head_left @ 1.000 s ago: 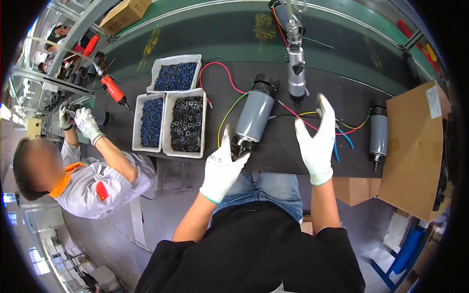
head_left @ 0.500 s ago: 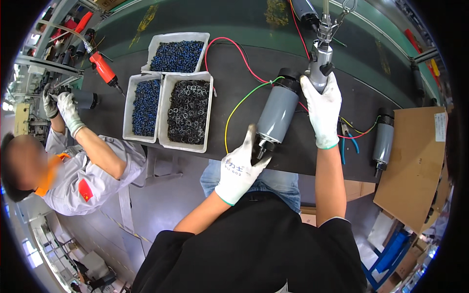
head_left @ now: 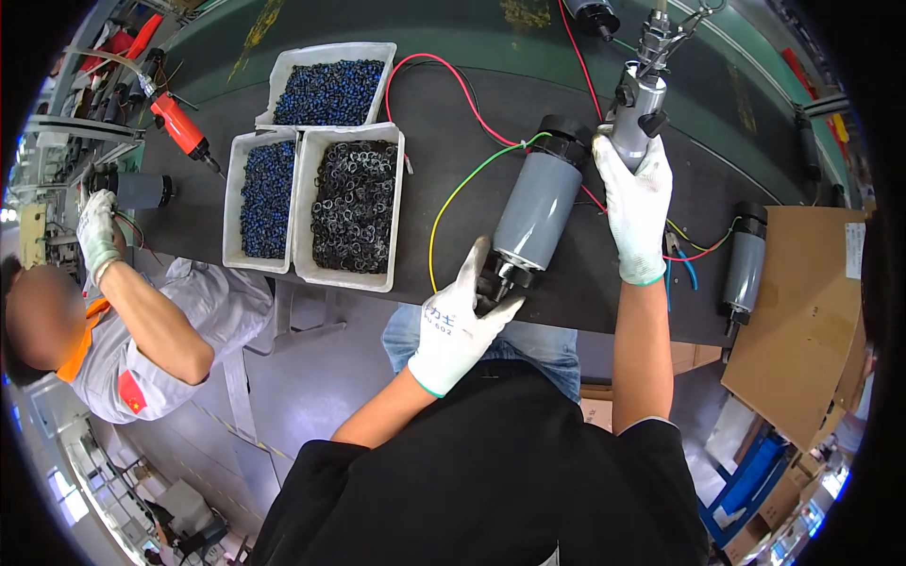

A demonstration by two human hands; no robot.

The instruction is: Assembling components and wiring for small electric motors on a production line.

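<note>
Cylinder: glossy grey cylinder with black end cap (head_left: 538,212), lying slantwise on the matte black tabletop (head_left: 453,141), shaft end toward the person.
Left hand: white-gloved left hand (head_left: 460,325), thumb and fingers grasping the cylinder's shaft end.
Right hand: white-gloved right hand (head_left: 635,203), wrapped around a silver metal handheld tool (head_left: 637,113) (a hook shows above it).
Edge and room: near table edge just below the left hand; a tabletop strip between cylinder and bins, crossed by a thin yellow-green wire (head_left: 448,200).
Bins: three rectangular white plastic bins (head_left: 349,280); two heaped with small blue-and-black pieces (head_left: 330,92), one with shiny black rings (head_left: 354,208).
</note>
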